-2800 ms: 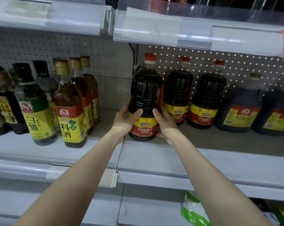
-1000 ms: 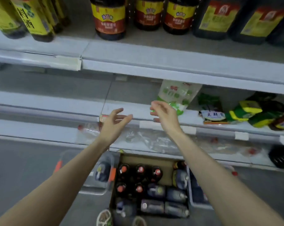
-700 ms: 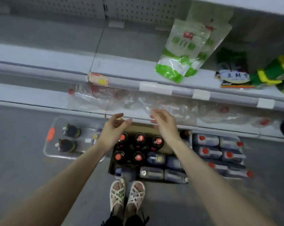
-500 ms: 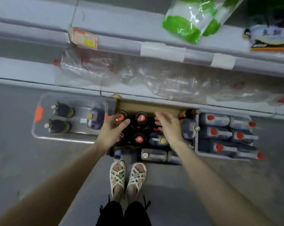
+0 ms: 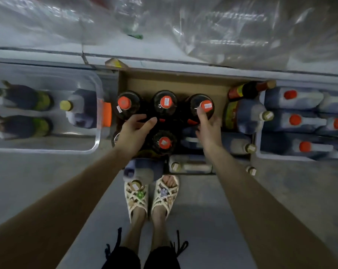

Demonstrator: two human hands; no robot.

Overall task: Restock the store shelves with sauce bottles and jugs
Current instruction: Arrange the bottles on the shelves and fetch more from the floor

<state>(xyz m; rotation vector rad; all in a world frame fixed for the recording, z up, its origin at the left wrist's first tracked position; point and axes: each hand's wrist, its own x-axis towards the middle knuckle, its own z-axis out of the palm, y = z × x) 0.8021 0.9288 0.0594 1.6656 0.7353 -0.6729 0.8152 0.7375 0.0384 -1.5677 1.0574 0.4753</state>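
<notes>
Below, dark sauce jugs [image 5: 165, 104], orange-capped, upright in cardboard box [image 5: 175, 82].

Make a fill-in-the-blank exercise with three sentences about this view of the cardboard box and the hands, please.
1. The dark sauce bottles standing in the brown cardboard box have caps of ____ colour.
2. The clear plastic bin lies on the person's ____ side of the box.
3. The right hand touches a bottle while the left hand holds ____.

Missing words: red; left; nothing
</notes>
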